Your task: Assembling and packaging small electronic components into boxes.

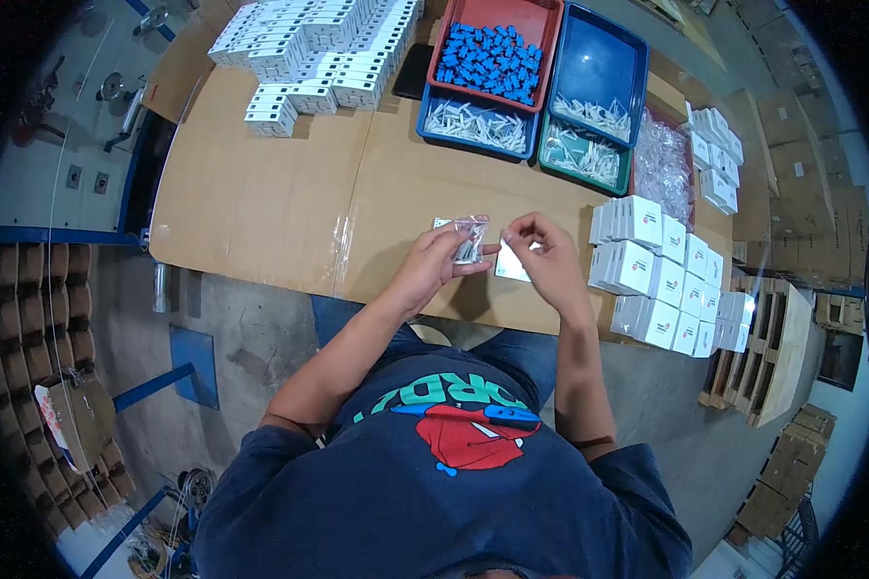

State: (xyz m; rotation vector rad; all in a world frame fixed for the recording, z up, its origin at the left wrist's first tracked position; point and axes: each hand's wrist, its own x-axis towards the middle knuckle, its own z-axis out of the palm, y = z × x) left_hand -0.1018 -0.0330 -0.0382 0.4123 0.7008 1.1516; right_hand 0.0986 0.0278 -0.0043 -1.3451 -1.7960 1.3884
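Note:
My left hand [429, 259] grips a small clear plastic bag [470, 241] between thumb and fingers, above the front part of the cardboard-covered table. Slim whitish pieces show inside the bag. Part of a flat white thing [441, 223] pokes out behind that hand. Just to the right, my right hand [545, 256] has its thumb and fingertips drawn together in a pinch; what is between them, if anything, is too small to make out. Partly under the right hand lies a flat white box or card [512, 262].
Stacked white boxes stand at the back left [314, 63] and right [652, 270]. Trays at the back hold blue pieces [490, 63] and slim white pieces [473, 125]. Clear plastic bags [661, 164] fill a bin. A wooden pallet [768, 357] stands beyond the table's right side.

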